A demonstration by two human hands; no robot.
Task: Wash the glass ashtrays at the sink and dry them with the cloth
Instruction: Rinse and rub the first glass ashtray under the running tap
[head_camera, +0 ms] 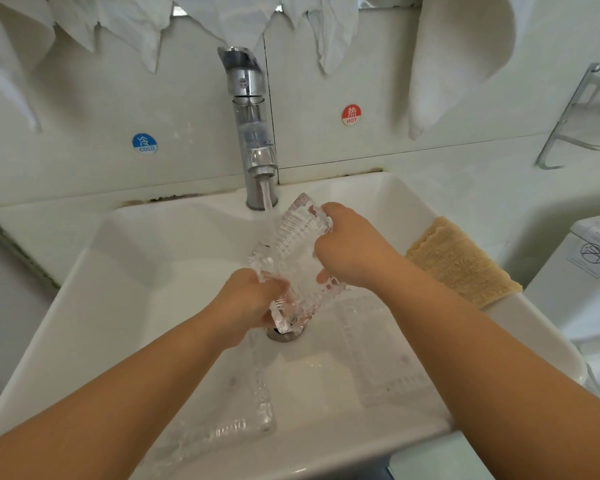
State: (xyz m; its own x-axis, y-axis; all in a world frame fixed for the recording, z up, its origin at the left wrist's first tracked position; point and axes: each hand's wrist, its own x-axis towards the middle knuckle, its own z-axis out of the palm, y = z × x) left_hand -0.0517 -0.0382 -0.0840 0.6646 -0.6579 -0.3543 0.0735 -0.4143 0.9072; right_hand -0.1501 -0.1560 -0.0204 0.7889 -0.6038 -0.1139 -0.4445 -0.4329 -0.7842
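Observation:
Over the white sink (129, 271) I hold a cut-glass ashtray (293, 258) tilted under the running water from the chrome tap (253, 133). My left hand (248, 301) grips its lower corner. My right hand (349, 249) grips its upper right edge, fingers curled round the rim. Two more glass ashtrays lie in the basin: one at the front left (229, 414), one at the right (381, 355). A tan cloth (461, 261) lies on the sink's right rim.
White towels (454, 57) hang on the wall above the tap. Cold (145, 143) and hot (351, 115) stickers flank the tap. A metal rack (582, 126) is fixed at the right wall. A toilet tank (589, 271) stands to the right. The drain (284, 332) sits below the held ashtray.

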